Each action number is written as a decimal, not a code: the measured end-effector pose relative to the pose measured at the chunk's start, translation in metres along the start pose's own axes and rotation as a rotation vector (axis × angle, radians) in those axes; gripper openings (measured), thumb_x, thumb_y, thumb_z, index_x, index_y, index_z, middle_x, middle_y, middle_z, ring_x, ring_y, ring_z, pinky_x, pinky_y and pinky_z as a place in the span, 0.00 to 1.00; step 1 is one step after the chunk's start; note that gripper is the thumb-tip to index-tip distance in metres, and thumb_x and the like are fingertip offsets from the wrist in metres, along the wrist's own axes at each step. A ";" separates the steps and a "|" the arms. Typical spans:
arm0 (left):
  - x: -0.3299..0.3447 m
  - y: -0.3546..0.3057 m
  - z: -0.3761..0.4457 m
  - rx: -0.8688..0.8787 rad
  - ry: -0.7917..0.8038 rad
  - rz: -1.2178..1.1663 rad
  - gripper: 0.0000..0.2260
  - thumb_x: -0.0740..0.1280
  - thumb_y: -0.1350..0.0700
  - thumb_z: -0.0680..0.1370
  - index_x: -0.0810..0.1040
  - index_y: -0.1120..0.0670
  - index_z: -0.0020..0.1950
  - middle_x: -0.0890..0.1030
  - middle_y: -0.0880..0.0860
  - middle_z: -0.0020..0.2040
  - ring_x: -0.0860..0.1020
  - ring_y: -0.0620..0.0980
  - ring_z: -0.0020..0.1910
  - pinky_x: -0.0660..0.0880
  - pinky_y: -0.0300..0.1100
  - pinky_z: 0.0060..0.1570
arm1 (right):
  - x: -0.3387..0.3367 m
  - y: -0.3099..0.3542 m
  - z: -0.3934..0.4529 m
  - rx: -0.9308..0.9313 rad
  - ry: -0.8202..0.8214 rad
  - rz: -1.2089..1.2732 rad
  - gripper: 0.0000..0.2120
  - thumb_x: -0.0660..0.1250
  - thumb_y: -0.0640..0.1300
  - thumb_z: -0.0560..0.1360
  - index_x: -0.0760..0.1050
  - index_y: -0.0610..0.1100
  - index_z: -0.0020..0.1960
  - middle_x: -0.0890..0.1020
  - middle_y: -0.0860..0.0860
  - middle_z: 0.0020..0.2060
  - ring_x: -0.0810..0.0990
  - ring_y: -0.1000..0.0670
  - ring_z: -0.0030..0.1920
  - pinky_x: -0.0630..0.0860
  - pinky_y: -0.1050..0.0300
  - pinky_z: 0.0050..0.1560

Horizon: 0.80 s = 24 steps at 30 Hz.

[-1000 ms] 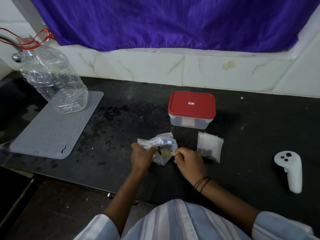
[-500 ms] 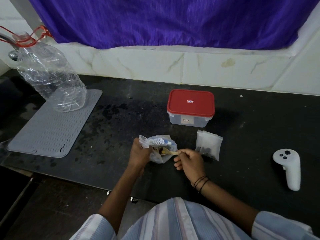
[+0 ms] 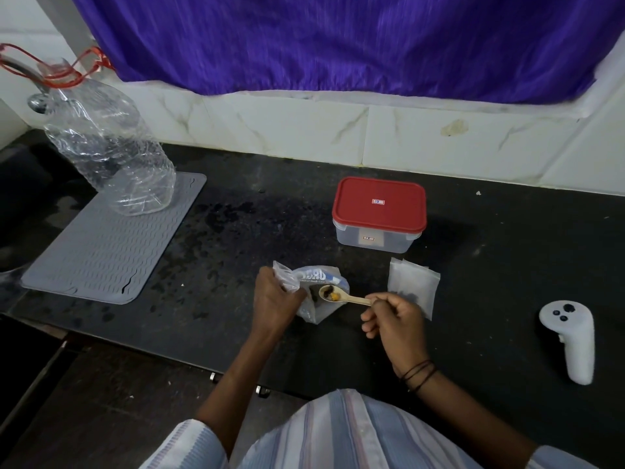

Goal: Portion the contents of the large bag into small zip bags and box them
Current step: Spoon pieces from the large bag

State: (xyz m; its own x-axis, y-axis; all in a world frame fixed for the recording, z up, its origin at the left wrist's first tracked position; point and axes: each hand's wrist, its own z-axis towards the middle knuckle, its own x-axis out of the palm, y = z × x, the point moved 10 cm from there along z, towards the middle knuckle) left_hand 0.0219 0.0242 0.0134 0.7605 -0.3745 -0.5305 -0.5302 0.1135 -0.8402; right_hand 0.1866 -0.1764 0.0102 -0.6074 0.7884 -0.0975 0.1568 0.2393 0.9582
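The large clear bag with blue print lies on the black counter, and my left hand grips its open edge. My right hand pinches the handle of a small wooden spoon. The spoon's bowl holds dark and yellow bits just over the bag's mouth. Small clear zip bags lie just right of the spoon, with a few dark bits inside, partly hidden by my right hand. A clear box with a red lid stands shut behind them.
A white controller lies on the counter at the right. A grey ridged mat at the left bears a crumpled clear bottle. A white tiled wall and purple curtain stand behind. The counter's front edge runs below my hands.
My right hand has drawn the spoon rightward out of the large bag, now loaded with bits. My left hand keeps its hold on the bag.
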 end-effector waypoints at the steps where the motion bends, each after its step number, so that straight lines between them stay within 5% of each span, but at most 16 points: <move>1: -0.005 -0.004 -0.001 0.040 -0.036 0.012 0.17 0.76 0.57 0.70 0.68 0.52 0.48 0.72 0.49 0.46 0.73 0.43 0.42 0.67 0.37 0.35 | -0.002 0.004 -0.002 -0.003 0.000 0.019 0.10 0.61 0.36 0.79 0.81 0.42 0.48 0.82 0.44 0.32 0.79 0.48 0.31 0.77 0.56 0.31; 6: -0.033 -0.024 -0.014 0.184 -0.208 -0.063 0.16 0.75 0.60 0.72 0.67 0.51 0.42 0.72 0.48 0.40 0.72 0.38 0.37 0.69 0.31 0.34 | -0.005 0.036 -0.013 -0.065 0.037 0.079 0.11 0.60 0.34 0.78 0.81 0.39 0.45 0.81 0.43 0.30 0.77 0.47 0.29 0.75 0.56 0.28; 16: -0.012 -0.047 -0.021 0.423 -0.099 -0.033 0.21 0.73 0.66 0.72 0.65 0.45 0.42 0.71 0.43 0.38 0.73 0.35 0.36 0.68 0.27 0.36 | 0.007 0.090 -0.020 -0.203 0.106 0.102 0.11 0.61 0.32 0.78 0.81 0.39 0.44 0.80 0.44 0.28 0.77 0.47 0.27 0.73 0.58 0.26; 24: -0.010 -0.075 -0.040 0.555 -0.048 0.003 0.09 0.67 0.44 0.69 0.67 0.39 0.42 0.72 0.42 0.38 0.73 0.41 0.35 0.69 0.37 0.34 | 0.010 0.104 -0.023 -0.353 0.055 -0.206 0.11 0.64 0.36 0.77 0.82 0.48 0.44 0.82 0.49 0.30 0.81 0.53 0.30 0.78 0.60 0.32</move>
State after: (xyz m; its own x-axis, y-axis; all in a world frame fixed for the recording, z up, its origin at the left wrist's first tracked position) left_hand 0.0392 -0.0174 0.0862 0.7828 -0.3323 -0.5262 -0.2649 0.5871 -0.7649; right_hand 0.1789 -0.1561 0.1147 -0.6405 0.7105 -0.2916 -0.2436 0.1721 0.9545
